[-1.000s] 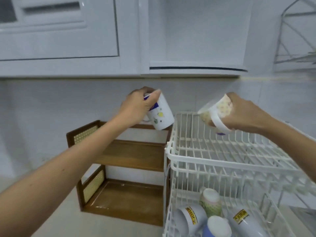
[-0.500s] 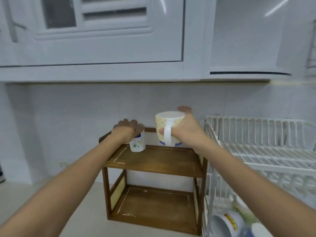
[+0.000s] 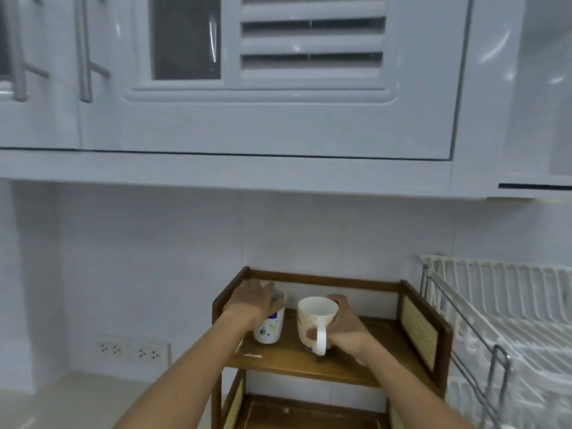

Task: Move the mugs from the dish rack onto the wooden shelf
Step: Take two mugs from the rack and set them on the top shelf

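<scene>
A small white mug with coloured dots (image 3: 270, 329) stands upright at the left end of the wooden shelf's top board (image 3: 365, 363). My left hand (image 3: 252, 301) lies over its rim from above, fingers curled around the top. Beside it, a cream patterned mug (image 3: 312, 320) stands upright on the same board, its white handle facing me. My right hand (image 3: 346, 328) grips it around the right side, thumb near the handle. The white dish rack (image 3: 507, 308) is at the right edge; its lower tier is out of view.
White wall cabinets (image 3: 263, 125) hang low above the shelf. The shelf's lower board (image 3: 306, 413) shows at the bottom edge. Wall sockets (image 3: 133, 354) sit to the left above the beige counter (image 3: 55, 400). The rack's metal frame (image 3: 464, 345) stands close to the shelf's right side panel.
Both mugs came from the rack over to the shelf top. The dotted mug was set down first; the cream mug has since come down onto the board next to it. The view tilted up.
</scene>
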Demonstrator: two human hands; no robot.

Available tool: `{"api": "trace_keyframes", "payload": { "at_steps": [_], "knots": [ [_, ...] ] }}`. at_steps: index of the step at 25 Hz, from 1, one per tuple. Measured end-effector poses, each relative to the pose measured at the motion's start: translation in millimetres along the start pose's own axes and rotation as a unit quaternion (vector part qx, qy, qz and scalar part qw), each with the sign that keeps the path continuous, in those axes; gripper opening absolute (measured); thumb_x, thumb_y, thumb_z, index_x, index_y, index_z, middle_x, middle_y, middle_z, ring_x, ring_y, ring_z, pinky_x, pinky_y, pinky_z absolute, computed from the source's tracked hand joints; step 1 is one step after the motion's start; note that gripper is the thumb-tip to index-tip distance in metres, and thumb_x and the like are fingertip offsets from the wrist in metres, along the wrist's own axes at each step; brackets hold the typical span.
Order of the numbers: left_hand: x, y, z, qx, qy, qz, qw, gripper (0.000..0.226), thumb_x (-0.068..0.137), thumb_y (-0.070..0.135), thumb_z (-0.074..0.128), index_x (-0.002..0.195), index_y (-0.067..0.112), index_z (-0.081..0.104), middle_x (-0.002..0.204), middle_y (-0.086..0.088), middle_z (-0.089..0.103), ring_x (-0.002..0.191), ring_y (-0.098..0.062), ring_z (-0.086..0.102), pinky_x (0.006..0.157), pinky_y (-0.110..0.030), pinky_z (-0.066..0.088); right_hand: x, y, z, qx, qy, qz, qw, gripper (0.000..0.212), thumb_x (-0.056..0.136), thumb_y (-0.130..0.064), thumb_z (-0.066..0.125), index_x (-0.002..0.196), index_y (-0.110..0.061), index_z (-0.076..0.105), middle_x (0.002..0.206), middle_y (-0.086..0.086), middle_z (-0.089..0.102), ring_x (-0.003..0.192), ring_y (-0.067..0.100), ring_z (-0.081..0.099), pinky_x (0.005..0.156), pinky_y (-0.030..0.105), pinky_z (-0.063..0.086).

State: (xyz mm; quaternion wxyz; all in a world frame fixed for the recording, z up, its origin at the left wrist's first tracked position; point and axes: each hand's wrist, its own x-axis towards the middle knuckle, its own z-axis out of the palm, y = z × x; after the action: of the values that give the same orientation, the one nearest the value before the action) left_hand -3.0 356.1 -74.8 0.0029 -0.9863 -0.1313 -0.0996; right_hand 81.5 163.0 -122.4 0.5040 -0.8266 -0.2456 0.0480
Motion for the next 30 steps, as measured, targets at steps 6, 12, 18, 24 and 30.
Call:
{"api": "trace_keyframes", "payload": {
  "at_steps": [6, 12, 18, 24, 30],
  "knots": [
    [8, -4, 8, -0.009, -0.005, 0.012, 1.0, 0.058, 0.096, 0.056, 0.029, 0.143, 0.023, 0.033, 0.144, -0.016, 0.039, 0.128, -0.032, 0.041, 0.101, -0.04, 0.041, 17, -5, -26, -0.086, -0.172, -0.016, 0.981, 0.085, 0.063, -0.026, 0.085, 0.133, -0.032, 0.036, 0.134, -0.005, 0.05, 0.118, 0.01, 0.049, 0.097, 0.028, 0.047],
    [9, -10, -1, -0.055, -0.053, 0.015, 0.997, 0.066, 0.091, 0.06, 0.04, 0.146, 0.024, 0.03, 0.151, -0.014, 0.032, 0.132, -0.032, 0.04, 0.103, -0.043, 0.041, 28, -44, -27, -0.186, -0.125, 0.023, 0.974, 0.058, 0.087, -0.044, 0.059, 0.138, -0.026, 0.042, 0.143, -0.001, 0.043, 0.124, 0.024, 0.047, 0.091, 0.038, 0.05],
    [8, -10, 3, -0.054, -0.052, 0.016, 0.997, 0.067, 0.093, 0.051, 0.046, 0.149, 0.025, 0.022, 0.156, -0.013, 0.023, 0.137, -0.031, 0.035, 0.108, -0.043, 0.036, 33, -30, -6, -0.32, -0.083, -0.033, 0.943, 0.096, 0.069, -0.053, 0.072, 0.147, -0.02, 0.026, 0.151, 0.005, 0.037, 0.132, 0.024, 0.04, 0.096, 0.03, 0.036],
    [8, -7, 5, -0.071, -0.065, 0.007, 0.995, 0.068, 0.094, 0.048, 0.044, 0.151, 0.024, 0.016, 0.157, -0.012, 0.021, 0.139, -0.031, 0.032, 0.109, -0.043, 0.036, 35, -28, -22, -0.308, -0.134, -0.009, 0.942, 0.092, 0.073, -0.047, 0.071, 0.147, -0.031, 0.021, 0.154, 0.0, 0.032, 0.134, 0.023, 0.038, 0.095, 0.03, 0.035],
    [-47, 21, 35, -0.13, 0.167, 0.021, 0.977, 0.062, 0.094, 0.04, 0.049, 0.148, 0.017, 0.027, 0.155, -0.012, 0.026, 0.141, -0.029, 0.026, 0.112, -0.045, 0.031, -32, -39, -23, -0.293, -0.037, -0.112, 0.949, 0.083, 0.085, -0.026, 0.065, 0.151, -0.017, 0.016, 0.16, 0.004, 0.014, 0.146, 0.021, 0.016, 0.116, 0.033, 0.018]
  ]
}}
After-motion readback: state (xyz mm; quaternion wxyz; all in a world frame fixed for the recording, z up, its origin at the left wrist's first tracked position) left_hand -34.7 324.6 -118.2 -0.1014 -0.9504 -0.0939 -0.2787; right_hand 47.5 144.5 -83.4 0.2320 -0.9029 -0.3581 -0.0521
